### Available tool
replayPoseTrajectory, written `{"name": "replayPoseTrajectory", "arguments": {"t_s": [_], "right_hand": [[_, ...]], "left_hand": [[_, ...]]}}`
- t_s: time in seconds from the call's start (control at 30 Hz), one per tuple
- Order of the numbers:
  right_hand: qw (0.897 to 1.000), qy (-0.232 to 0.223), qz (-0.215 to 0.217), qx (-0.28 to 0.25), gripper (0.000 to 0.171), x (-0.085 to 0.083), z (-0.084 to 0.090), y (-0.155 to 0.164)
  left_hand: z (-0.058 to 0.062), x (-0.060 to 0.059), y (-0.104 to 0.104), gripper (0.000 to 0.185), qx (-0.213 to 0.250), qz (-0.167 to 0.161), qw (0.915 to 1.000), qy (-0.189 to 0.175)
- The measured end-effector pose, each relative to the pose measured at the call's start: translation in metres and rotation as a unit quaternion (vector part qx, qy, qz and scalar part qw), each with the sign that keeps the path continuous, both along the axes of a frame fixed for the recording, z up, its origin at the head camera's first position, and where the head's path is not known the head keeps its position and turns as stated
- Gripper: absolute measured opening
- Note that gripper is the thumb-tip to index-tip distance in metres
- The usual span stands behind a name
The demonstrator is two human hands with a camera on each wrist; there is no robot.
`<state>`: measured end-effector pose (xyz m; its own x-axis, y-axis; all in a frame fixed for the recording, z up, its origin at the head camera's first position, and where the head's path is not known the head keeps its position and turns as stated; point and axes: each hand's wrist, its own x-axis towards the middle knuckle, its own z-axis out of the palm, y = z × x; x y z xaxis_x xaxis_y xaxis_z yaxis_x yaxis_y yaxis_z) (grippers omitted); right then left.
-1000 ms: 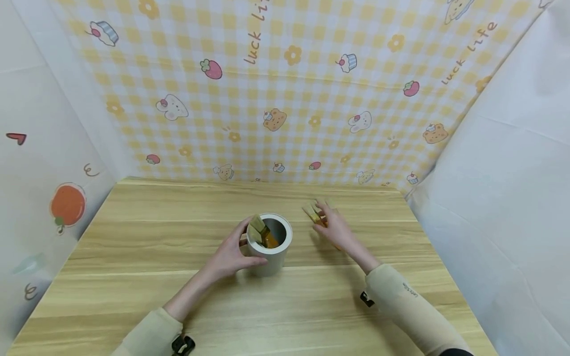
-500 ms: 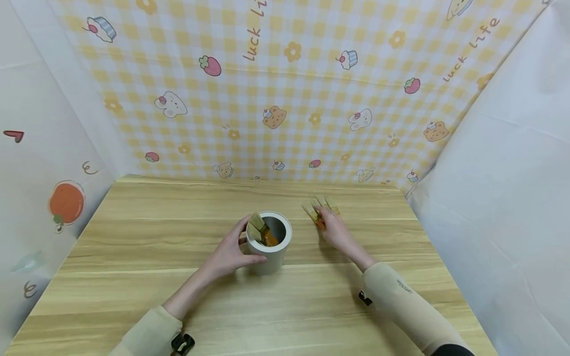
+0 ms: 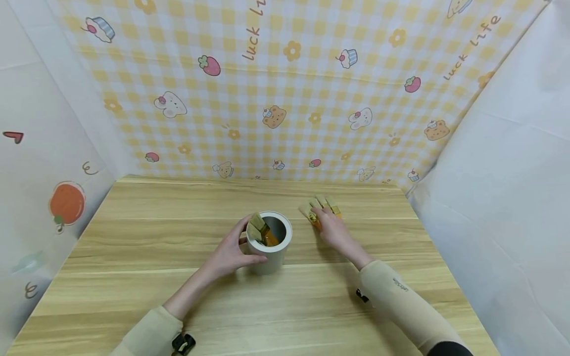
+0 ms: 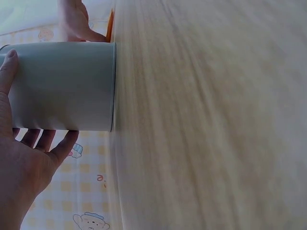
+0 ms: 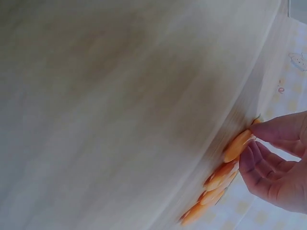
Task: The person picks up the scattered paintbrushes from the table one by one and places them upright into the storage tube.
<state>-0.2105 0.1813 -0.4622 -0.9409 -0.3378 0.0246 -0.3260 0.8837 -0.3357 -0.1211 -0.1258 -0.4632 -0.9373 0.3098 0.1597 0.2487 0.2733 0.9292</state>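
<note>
A grey-white cylindrical canister (image 3: 267, 264) stands upright on the table, with paintbrushes (image 3: 260, 227) leaning inside it, bristles up. My left hand (image 3: 229, 254) grips its side; in the left wrist view the thumb lies on one side of the canister (image 4: 62, 88) and the fingers on the other. To the right, several paintbrushes with orange handles lie fanned out on the table, pale bristles (image 3: 321, 200) toward the back wall. My right hand (image 3: 331, 227) is over them. In the right wrist view, its thumb and fingers pinch the leftmost paintbrush (image 5: 238, 146), beside the other orange handles (image 5: 204, 206).
The wooden table (image 3: 213, 316) ends at a yellow checked backdrop (image 3: 249, 143) with cartoon prints. White sheets rise along the left (image 3: 35, 113) and right (image 3: 498, 212) sides. A dark clip (image 3: 183, 343) hangs by the left sleeve.
My right hand has come down onto the paintbrushes and pinched the leftmost one, which has shifted slightly left. The left hand still holds the canister in place.
</note>
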Motion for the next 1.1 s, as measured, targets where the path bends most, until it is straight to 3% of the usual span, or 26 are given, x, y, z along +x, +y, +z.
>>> {"name": "replayPoseTrajectory", "arguments": {"t_s": [0.53, 0.8, 0.9, 1.1], "right_hand": [[0.999, 0.011, 0.043, 0.021, 0.041, 0.004, 0.009, -0.012], [0.996, 0.002, 0.047, -0.070, 0.042, 0.007, 0.045, -0.017], [0.992, -0.007, 0.046, -0.115, 0.042, 0.008, 0.062, -0.020], [0.982, 0.015, 0.042, -0.186, 0.038, 0.012, 0.092, -0.029]], "left_hand": [[0.003, 0.001, 0.000, 0.107, -0.007, 0.005, 0.9999, -0.012], [0.001, 0.000, 0.000, 0.107, -0.006, 0.002, 0.9999, -0.010], [0.000, -0.001, 0.000, 0.107, -0.004, 0.002, 1.0000, -0.007], [-0.001, -0.002, 0.000, 0.107, -0.006, 0.005, 0.9999, -0.007]]}}
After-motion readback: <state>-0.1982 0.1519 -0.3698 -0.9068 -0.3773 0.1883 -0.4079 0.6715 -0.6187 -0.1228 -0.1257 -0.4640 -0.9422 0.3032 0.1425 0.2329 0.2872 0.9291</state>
